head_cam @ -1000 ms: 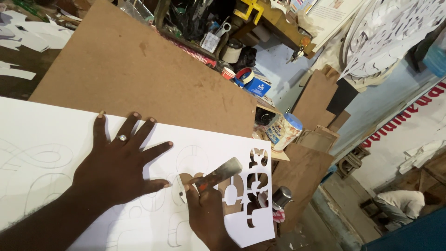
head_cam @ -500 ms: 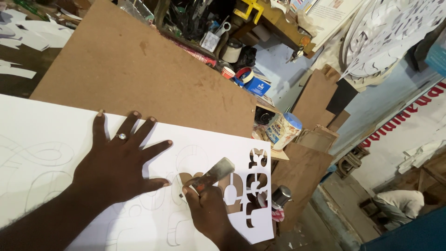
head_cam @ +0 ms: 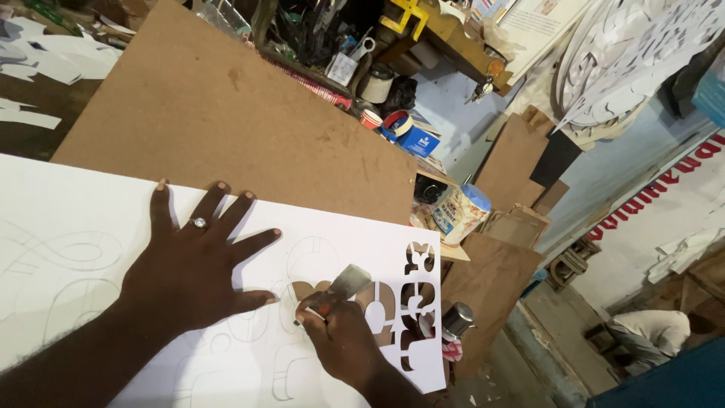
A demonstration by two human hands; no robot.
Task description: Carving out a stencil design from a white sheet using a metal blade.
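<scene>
Nearest me, the person's right hand is gripping a flat metal blade with fingers curled tight, its edge now sitting slightly higher than a second ago, nudging along one cut-out. The left hand, fingers spread wide and wearing one ring, is pressing flat the single white sheet with pencilled shapes. One brown board is lying beneath, one tin standing beyond.

Left hand lies flat, 5 fingers spread toward 12 o'clock; right hand fisted, thumb toward 10 o'clock.
</scene>
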